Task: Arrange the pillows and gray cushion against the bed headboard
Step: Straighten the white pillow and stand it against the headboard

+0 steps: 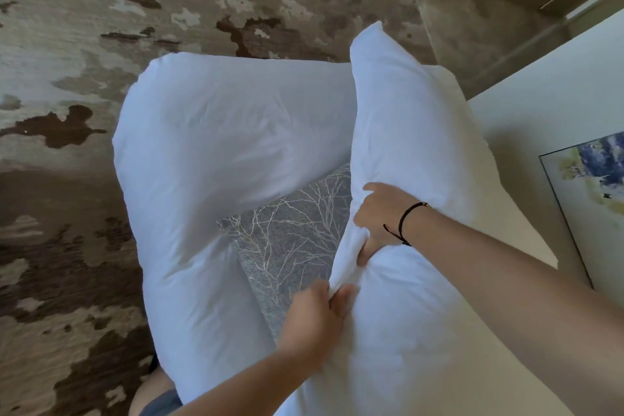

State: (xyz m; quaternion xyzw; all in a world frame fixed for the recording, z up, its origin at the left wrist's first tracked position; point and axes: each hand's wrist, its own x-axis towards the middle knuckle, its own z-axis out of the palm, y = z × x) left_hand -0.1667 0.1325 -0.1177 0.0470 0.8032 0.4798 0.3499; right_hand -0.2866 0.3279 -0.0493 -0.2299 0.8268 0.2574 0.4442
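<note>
Patterned carpet (101, 44) lies below; both hands, left hand (312, 317) and right hand (378, 216), pinch the right pillow (405, 145) edge, probably to carry it bedward; gray cushion (293, 233) sits wedged between the pillows.

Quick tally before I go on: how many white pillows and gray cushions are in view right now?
White pillows: 2, the left pillow and the right pillow, the right one gripped by both the left hand and the right hand.
Gray cushions: 1, the cushion wedged between them.
Total: 3
</note>
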